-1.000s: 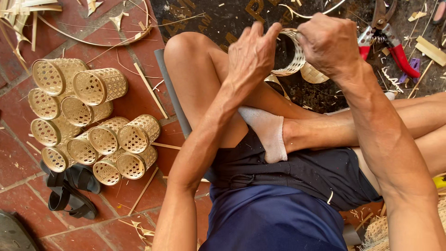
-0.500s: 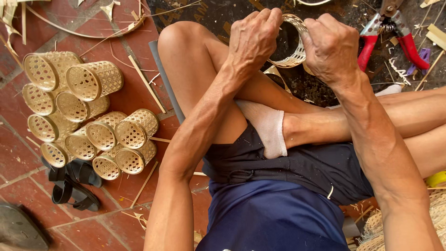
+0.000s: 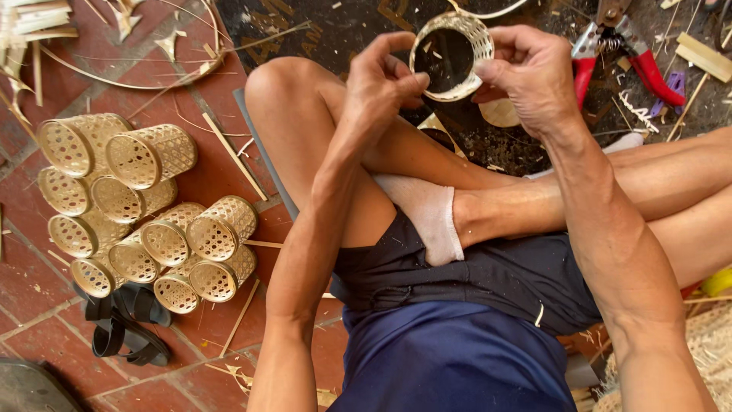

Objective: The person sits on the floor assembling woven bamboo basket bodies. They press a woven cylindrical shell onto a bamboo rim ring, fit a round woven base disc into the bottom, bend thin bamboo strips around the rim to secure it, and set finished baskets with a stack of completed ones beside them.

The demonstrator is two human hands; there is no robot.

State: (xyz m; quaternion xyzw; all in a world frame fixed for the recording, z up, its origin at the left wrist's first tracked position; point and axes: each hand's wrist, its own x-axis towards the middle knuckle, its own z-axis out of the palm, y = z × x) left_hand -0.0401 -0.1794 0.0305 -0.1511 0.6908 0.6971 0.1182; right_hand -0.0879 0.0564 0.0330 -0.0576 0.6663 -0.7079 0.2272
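A small woven bamboo cup (image 3: pixel 451 55) is being held up above the person's crossed legs, its open mouth facing the camera, at the far middle of the scene. The left hand (image 3: pixel 387 80) is pinching the cup's left rim with its fingers closed on it, while the right hand (image 3: pixel 528 80) is gripping the right rim between thumb and fingers. This looks like the rim being checked or finished; a next move would call for turning the cup gently without crushing the weave. Red-handled pliers (image 3: pixel 621 53) are lying far right on the floor, and a heap of finished woven cups (image 3: pixel 145 221) is lying to the left on the brick floor (image 3: pixel 221 172), beside dark sandals (image 3: pixel 122 328).
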